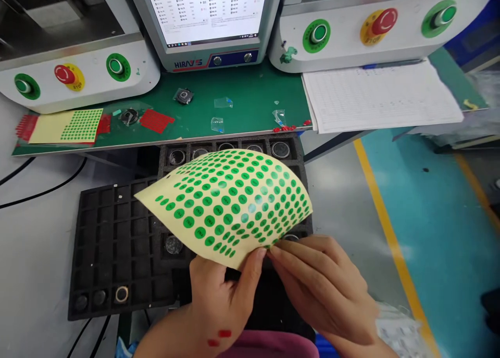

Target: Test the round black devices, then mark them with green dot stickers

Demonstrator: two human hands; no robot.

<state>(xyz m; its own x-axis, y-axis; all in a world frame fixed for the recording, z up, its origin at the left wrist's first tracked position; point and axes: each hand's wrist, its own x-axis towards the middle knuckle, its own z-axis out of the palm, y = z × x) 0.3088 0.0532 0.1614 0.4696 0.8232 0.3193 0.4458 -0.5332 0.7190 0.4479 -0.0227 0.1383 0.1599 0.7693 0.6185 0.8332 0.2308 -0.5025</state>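
A pale yellow sheet of round green stickers is bent in a curve in front of me. My left hand grips its lower edge, thumb on top and fingers beneath; two small red pieces stick to the back of this hand. At the sheet's near right edge, my right hand has its thumb and fingers pinched together, close to the left thumb. Whether a sticker is between those right fingertips is hidden. Under the sheet, a black foam tray shows several round metal-rimmed parts in its compartments.
A second black tray at left holds three round parts. On the green bench lie another sticker sheet, red strips, clear film scraps and a paper stack. Behind are a monitor and two machines with buttons.
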